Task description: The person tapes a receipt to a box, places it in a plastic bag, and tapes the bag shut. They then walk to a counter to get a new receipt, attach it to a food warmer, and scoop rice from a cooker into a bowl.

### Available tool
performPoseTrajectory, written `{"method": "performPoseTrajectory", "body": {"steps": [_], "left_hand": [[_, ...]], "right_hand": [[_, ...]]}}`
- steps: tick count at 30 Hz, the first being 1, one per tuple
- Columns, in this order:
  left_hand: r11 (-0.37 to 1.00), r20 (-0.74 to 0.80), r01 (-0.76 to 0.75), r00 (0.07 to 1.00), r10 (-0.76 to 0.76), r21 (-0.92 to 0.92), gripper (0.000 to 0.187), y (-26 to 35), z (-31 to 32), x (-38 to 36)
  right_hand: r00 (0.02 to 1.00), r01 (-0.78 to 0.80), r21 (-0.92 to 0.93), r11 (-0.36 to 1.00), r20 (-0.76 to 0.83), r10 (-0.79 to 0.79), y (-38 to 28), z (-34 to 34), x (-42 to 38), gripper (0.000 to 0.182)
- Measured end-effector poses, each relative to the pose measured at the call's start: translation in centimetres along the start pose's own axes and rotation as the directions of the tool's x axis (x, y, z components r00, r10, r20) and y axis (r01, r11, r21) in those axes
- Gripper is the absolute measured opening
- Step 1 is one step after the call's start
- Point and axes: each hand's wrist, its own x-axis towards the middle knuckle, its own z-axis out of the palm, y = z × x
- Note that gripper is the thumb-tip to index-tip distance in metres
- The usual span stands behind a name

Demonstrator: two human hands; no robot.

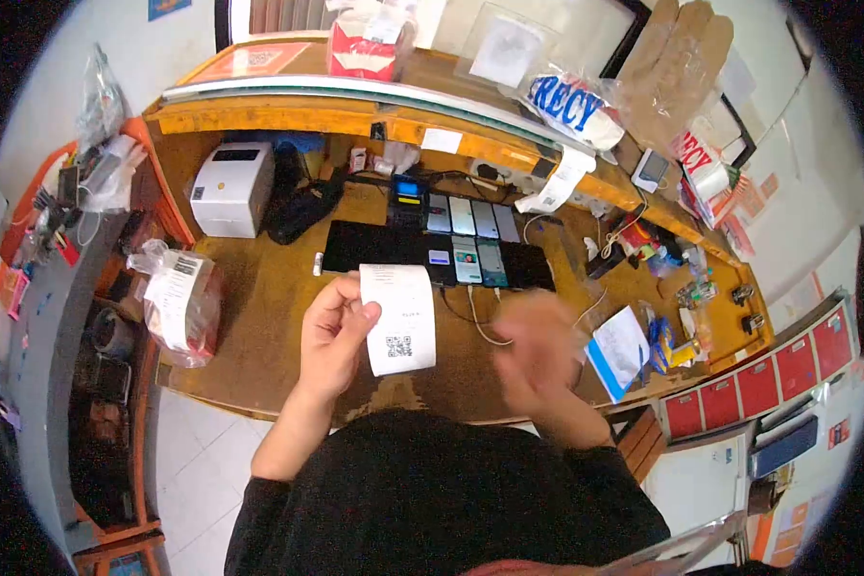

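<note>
Paper slip [400, 302] partly hides the desk [259, 307], phones [468, 267] just beyond.

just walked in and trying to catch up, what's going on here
A person's left hand holds up a white paper slip printed with a QR code. The right hand is raised to the right of it, too blurred to tell its grip. Beyond the hands, flat rectangular phones lie on a brown wooden desk. A clear plastic bag with reddish contents sits to the left.
</note>
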Motion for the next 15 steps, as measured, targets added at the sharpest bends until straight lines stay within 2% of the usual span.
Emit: {"method": "performPoseTrajectory", "body": {"steps": [1, 2, 3, 4, 5, 6, 8, 9, 10, 12, 13, 14, 15], "left_hand": [[1.000, -0.026, -0.007, 1.000, 0.008, 0.030, 0.005, -0.1, 0.0, 0.0], [0.999, -0.029, 0.001, 1.000, 0.000, 0.039, 0.005, -0.2, 0.1, -0.1], [0.995, -0.077, -0.023, 0.997, 0.030, 0.094, 0.005, -0.3, 0.1, -0.1], [0.988, -0.122, -0.044, 0.991, 0.062, 0.150, 0.005, -0.5, 0.1, -0.1], [0.994, -0.162, -0.047, 0.985, 0.062, 0.097, 0.006, -1.0, 0.1, -0.3], [0.994, -0.163, -0.037, 0.985, 0.054, 0.107, 0.006, -1.4, 0.1, -0.4], [0.998, -0.267, -0.049, 0.962, 0.060, 0.051, 0.007, -2.4, -0.3, -0.6], [1.000, -0.228, -0.027, 0.973, 0.023, -0.014, 0.012, -2.9, -1.0, -0.7], [1.000, -0.223, -0.017, 0.975, 0.015, -0.007, 0.012, -3.4, -1.2, -0.9], [0.991, 0.081, 0.115, 0.989, -0.120, 0.068, 0.025, -3.8, -1.1, -1.0], [0.981, 0.137, 0.097, 0.983, -0.120, 0.166, 0.032, -4.3, -1.4, -1.0], [0.947, 0.023, 0.193, 0.978, -0.206, 0.258, 0.027, -4.4, -1.2, -1.4], [0.929, -0.071, 0.299, 0.954, -0.291, 0.217, 0.025, -4.4, -1.2, -1.4]], "right_hand": [[0.981, -0.164, 0.243, 0.956, 0.138, 0.133, 1.2, 1.4, 0.2, 0.021], [0.929, -0.338, 0.446, 0.829, 0.300, 0.217, 2.1, 3.1, 0.3, 0.022], [0.930, -0.340, 0.456, 0.823, 0.296, 0.220, 2.4, 4.2, -0.4, 0.022], [0.906, -0.387, 0.493, 0.779, 0.359, 0.224, 2.6, 5.1, -1.0, 0.021], [0.880, -0.436, 0.525, 0.731, 0.420, 0.222, 2.6, 5.9, -1.5, 0.021], [0.880, -0.440, 0.533, 0.723, 0.417, 0.228, 2.5, 6.4, -2.0, 0.021], [0.707, -0.707, 0.545, 0.452, 0.519, 0.480, 2.1, 7.1, -2.7, 0.018], [0.698, -0.710, 0.574, 0.408, 0.502, 0.511, 2.0, 7.5, -2.8, 0.013], [0.697, -0.710, 0.580, 0.400, 0.496, 0.517, 2.0, 7.7, -2.9, 0.013], [0.777, -0.629, 0.457, 0.629, 0.394, 0.491, 2.4, 8.5, -3.3, 0.011], [0.773, -0.634, 0.461, 0.621, 0.392, 0.499, 2.6, 9.0, -3.7, 0.011], [0.819, -0.574, 0.463, 0.676, 0.324, 0.474, 2.7, 9.7, -4.1, 0.013], [0.860, -0.510, 0.456, 0.730, 0.254, 0.442, 2.9, 10.2, -4.5, 0.015]]}}
